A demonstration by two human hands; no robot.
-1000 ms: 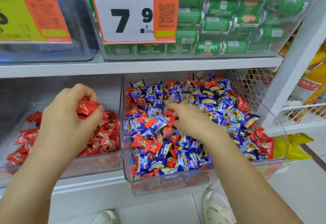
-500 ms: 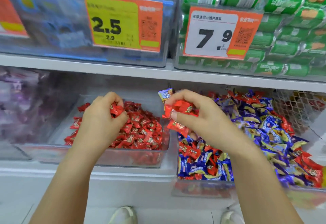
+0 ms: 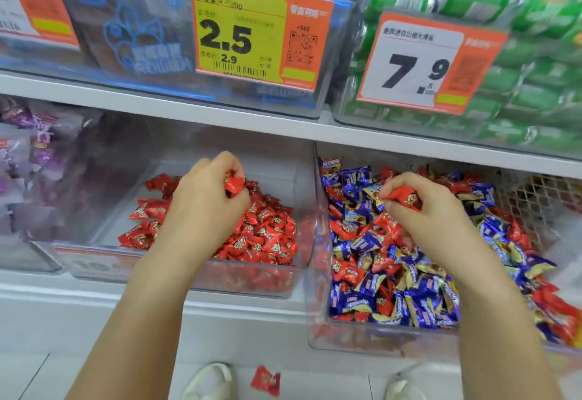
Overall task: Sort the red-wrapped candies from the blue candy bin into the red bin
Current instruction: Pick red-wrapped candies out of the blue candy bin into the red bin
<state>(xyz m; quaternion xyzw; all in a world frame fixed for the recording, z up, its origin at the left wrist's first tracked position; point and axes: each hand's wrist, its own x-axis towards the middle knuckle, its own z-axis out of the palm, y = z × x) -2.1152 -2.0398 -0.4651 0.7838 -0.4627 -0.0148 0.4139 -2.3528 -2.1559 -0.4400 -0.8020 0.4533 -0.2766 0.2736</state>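
A clear bin (image 3: 189, 273) on the lower shelf holds a pile of red-wrapped candies (image 3: 267, 236). Right of it, a second clear bin (image 3: 318, 210) holds blue candies (image 3: 371, 286) mixed with red ones. My left hand (image 3: 204, 204) hovers over the red pile and grips red candies (image 3: 233, 183) in its curled fingers. My right hand (image 3: 431, 220) is above the mixed bin and pinches red candies (image 3: 404, 198) between thumb and fingers. One red candy (image 3: 266, 380) lies on the floor between my shoes.
The upper shelf carries a bin with a yellow 2.5 price tag (image 3: 252, 37) and a bin of green packs (image 3: 519, 53) with a 7.9 tag. Purple-wrapped sweets (image 3: 28, 160) fill the bin at far left. A wire basket (image 3: 541, 201) stands at right.
My right hand lifted red candies out of the mixed bin, carried them toward the red bin, and is now back over the mixed bin. A red candy now lies on the floor. My view shifted left.
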